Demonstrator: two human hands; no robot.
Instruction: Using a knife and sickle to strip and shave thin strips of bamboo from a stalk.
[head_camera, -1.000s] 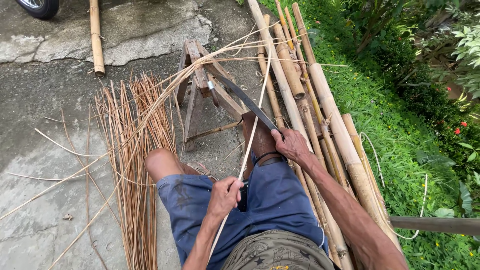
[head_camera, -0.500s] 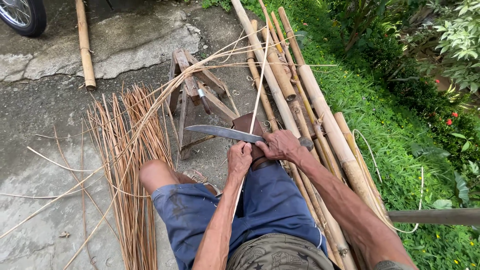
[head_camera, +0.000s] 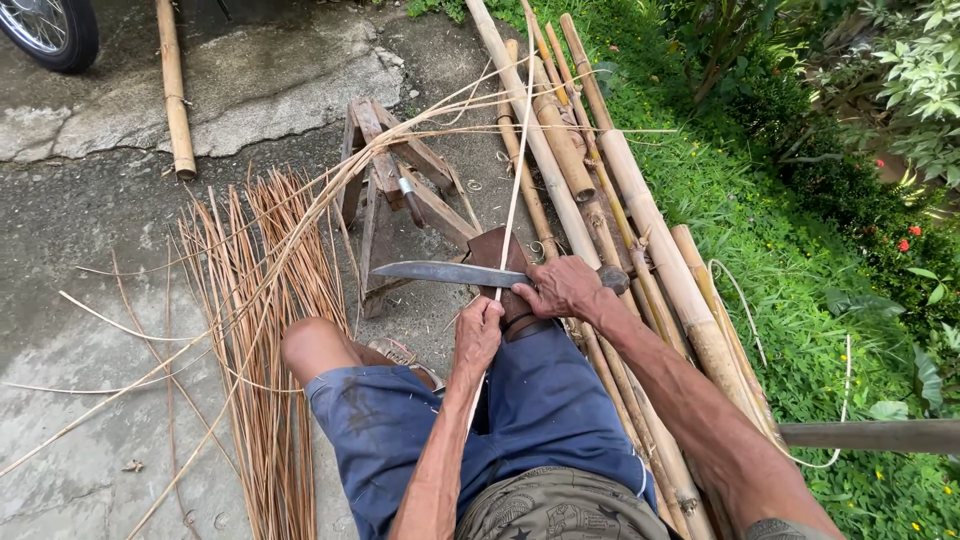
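Note:
My right hand (head_camera: 562, 288) grips the handle of a long knife (head_camera: 440, 273), its blade lying flat and pointing left above my right knee. My left hand (head_camera: 478, 335) pinches a thin pale bamboo strip (head_camera: 516, 180) just below the blade. The strip runs up past the knife's edge and away over the poles. A brown leather pad (head_camera: 497, 250) covers my right knee under the knife. I sit in blue shorts (head_camera: 545, 410) with my left knee (head_camera: 312, 345) bare.
A heap of thin split strips (head_camera: 262, 300) lies on the concrete at my left. A low wooden sawhorse (head_camera: 385, 190) stands ahead. Several bamboo poles (head_camera: 600, 190) lie along the grass on the right. One pole (head_camera: 172, 90) and a wheel (head_camera: 50, 30) are far left.
The knife swung from pointing up-left to lying flat across my knee. My left hand slid up the strip from my thigh to just under the blade.

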